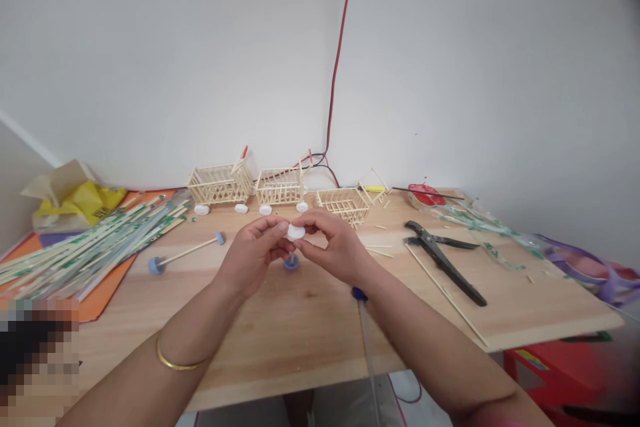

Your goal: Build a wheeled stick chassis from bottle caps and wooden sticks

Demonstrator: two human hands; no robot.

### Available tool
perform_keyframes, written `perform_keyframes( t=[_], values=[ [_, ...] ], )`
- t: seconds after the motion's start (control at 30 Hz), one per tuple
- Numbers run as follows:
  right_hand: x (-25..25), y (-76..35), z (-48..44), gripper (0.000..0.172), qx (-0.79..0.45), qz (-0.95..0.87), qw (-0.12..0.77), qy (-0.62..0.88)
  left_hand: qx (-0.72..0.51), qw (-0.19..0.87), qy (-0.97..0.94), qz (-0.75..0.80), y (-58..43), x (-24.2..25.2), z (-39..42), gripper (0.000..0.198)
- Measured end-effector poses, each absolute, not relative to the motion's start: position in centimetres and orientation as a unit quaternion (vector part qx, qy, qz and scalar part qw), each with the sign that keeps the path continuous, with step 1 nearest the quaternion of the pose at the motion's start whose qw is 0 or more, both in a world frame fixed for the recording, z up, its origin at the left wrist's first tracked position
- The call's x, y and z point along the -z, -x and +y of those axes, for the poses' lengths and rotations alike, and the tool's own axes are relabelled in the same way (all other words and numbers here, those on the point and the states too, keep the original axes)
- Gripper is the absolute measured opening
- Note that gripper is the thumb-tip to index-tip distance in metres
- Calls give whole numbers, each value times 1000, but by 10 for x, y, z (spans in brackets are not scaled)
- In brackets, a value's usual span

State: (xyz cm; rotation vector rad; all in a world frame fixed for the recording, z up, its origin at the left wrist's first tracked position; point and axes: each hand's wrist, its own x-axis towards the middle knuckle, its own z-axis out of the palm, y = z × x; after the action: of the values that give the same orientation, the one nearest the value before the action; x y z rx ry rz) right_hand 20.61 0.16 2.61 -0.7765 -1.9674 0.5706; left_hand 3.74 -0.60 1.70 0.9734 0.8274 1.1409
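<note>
Between my two hands, above the middle of the wooden table, is a small white round cap [295,233]. My left hand [250,250] pinches it from the left with thumb and fingers. My right hand [334,243] grips its right side the same way. Just below the fingertips a blue cap [291,264] with a short stick end shows, partly covered by my left hand. To the left lies a thin stick [190,251] with a blue cap at each end. Behind my hands stands a small stick cart [280,187] on white wheels.
Another wheeled stick cart [220,185] and a wheelless one [345,203] stand along the wall. Wrapped sticks [100,243] pile up at left. Black-handled cutters [445,260] lie at right beside a long stick [445,293]. A red stool [560,373] is below the table edge [550,333].
</note>
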Motion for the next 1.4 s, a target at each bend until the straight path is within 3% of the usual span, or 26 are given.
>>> perform_keyframes(
  t=[1.4],
  values=[
    [-25,-206,1,18,-261,-796,438,328,-522,615,-434,400,-40,-21,-8,21]
  ],
)
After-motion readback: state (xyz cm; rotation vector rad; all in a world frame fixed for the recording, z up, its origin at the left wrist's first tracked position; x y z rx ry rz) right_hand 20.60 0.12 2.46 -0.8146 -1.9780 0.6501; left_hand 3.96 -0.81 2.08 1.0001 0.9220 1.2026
